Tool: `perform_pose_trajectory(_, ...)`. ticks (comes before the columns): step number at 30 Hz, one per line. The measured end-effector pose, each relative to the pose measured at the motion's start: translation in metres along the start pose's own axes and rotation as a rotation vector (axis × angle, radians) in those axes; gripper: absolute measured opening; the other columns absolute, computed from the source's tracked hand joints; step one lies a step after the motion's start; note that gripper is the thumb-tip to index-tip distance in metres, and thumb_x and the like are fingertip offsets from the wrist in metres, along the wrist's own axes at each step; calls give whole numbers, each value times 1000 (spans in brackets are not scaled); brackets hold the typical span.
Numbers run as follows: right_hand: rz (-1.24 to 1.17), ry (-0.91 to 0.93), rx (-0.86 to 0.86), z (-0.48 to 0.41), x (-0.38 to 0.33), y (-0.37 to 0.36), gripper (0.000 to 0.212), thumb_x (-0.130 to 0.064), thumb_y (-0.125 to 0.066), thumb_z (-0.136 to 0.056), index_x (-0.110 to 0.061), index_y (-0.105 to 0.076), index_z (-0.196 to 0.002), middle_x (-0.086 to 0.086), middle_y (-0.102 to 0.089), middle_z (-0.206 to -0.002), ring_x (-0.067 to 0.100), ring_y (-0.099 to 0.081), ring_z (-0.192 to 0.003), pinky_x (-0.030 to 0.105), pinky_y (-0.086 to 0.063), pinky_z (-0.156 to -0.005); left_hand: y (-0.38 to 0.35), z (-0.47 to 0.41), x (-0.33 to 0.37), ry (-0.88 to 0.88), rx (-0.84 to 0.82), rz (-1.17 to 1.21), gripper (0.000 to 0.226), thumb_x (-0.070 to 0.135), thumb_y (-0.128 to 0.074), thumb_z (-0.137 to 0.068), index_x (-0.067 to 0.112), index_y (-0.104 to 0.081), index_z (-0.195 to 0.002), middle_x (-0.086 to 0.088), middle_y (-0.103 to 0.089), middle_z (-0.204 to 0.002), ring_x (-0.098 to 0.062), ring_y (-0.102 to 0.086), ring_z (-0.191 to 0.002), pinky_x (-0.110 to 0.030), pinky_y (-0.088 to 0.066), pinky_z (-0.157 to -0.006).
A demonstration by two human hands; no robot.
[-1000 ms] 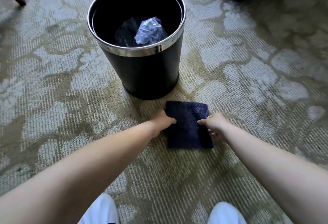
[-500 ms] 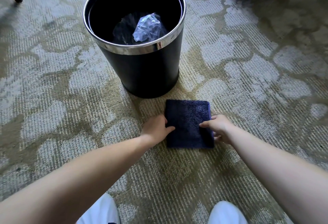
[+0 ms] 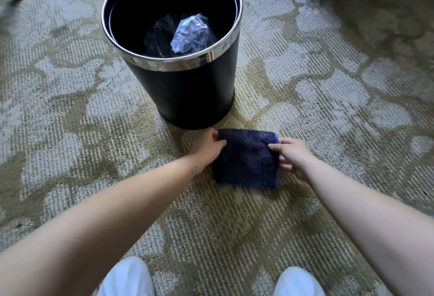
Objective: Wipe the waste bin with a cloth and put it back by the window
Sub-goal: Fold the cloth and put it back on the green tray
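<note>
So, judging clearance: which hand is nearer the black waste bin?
The left hand, pinching the dark blue cloth's far corner by the black bin; the right hand sits farther.

Black waste bin (image 3: 187,89) and folded navy cloth (image 3: 246,159) on patterned carpet (image 3: 328,108)

The round bin stands upright, matte black with a shiny metal band at its rim and crumpled clear plastic (image 3: 189,34) at the bottom. The dark blue terry cloth lies just in front of its base, with the left hand (image 3: 211,147) and right hand (image 3: 293,157) pinching its side edges.
</note>
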State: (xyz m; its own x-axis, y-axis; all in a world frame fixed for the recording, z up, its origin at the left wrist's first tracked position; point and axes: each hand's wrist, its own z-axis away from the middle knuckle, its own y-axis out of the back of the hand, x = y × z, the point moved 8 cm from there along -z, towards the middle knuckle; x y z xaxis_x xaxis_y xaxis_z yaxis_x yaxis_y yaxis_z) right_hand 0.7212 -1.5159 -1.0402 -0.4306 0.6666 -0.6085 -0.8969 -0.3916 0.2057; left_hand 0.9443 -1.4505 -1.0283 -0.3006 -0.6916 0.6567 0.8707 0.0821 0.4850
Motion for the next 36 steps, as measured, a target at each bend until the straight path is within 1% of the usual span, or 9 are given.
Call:
perform_pose_trajectory(2, 11, 31, -17, 0, -3, 1, 17, -3, -58, -91, -16, -60, -81, 9, -63, -87, 16, -56, -66, 18, -45, -45, 2, -1, 4, -13, -39, 14, 24, 15, -58, -94, 12, -53, -118, -3, -63, -107, -19, -60, -98, -29, -46, -83)
perform_pose_trajectory(7, 112, 14, 1, -7, -6, 5, 22, 8, -58, -87, -13, -59, -94, 14, -62, -94, 23, -56, -80, 32, -48, -72, 5, -5, -2, 23, -38, -49, 40, 11, -59, -93, 10, -47, -132, -10, -65, -115, -22, -60, -109, -22, -35, -81)
perform_pose_trajectory(11, 188, 46, 106, -13, -12, 11, 28, -1, -67, -83, -5, -64, -111, 16, -64, -92, 24, -56, -75, 33, -47, -62, 7, -9, -1, 25, 17, -150, 45, 24, -65, -90, 9, -49, -129, -7, -64, -123, -25, -59, -116, -25, -40, -86)
perform_pose_trajectory(15, 169, 34, 136, -12, -16, 8, 21, -17, -74, -79, -13, -59, -94, 14, -66, -100, 30, -63, -90, 46, -54, -86, 5, -15, 4, 59, 28, -28, 41, 31, -68, -88, 9, -56, -121, -7, -63, -118, -22, -59, -108, -24, -40, -79)
perform_pose_trajectory(21, 124, -3, 42, -8, -13, -8, 19, -14, -74, -81, -15, -58, -72, 12, -66, -93, 24, -60, -88, 36, -48, -79, -1, -15, 4, 49, 10, 125, 35, 18, -70, -87, 9, -57, -118, -4, -62, -109, -15, -55, -93, -21, -39, -65)
perform_pose_trajectory(26, 75, 57, 123, -17, -10, -5, 33, -39, -80, -55, -22, -58, -73, 6, -71, -92, 30, -67, -92, 47, -53, -87, -4, -19, 2, 100, 8, 222, 40, 23, -69, -88, 6, -54, -121, -8, -62, -115, -15, -54, -94, -24, -38, -74)
perform_pose_trajectory(30, -34, 70, 83, -40, 0, 0, 52, -34, -78, -47, -22, -56, -92, 13, -68, -105, 31, -65, -99, 53, -51, -92, 0, -19, -3, 112, 59, 270, 40, 15, -70, -87, 5, -53, -121, -11, -61, -116, -14, -52, -94, -22, -40, -73)
perform_pose_trajectory(32, -81, 52, 73, -20, -11, -3, 57, -24, -82, -56, -13, -59, -107, 13, -67, -106, 26, -66, -96, 44, -54, -87, 2, -16, -4, 126, 54, 328, 41, 11, -70, -87, 6, -51, -123, -6, -59, -112, -15, -53, -96, -19, -44, -67)
perform_pose_trajectory(36, -94, 79, 10, -6, -23, -10, 10, -3, -73, -79, -8, -68, -87, 10, -69, -86, 20, -64, -80, 26, -50, -72, -6, -12, -4, 184, -68, 442, 41, 8, -71, -85, 7, -57, -123, -7, -66, -116, -18, -61, -101, -31, -51, -89)
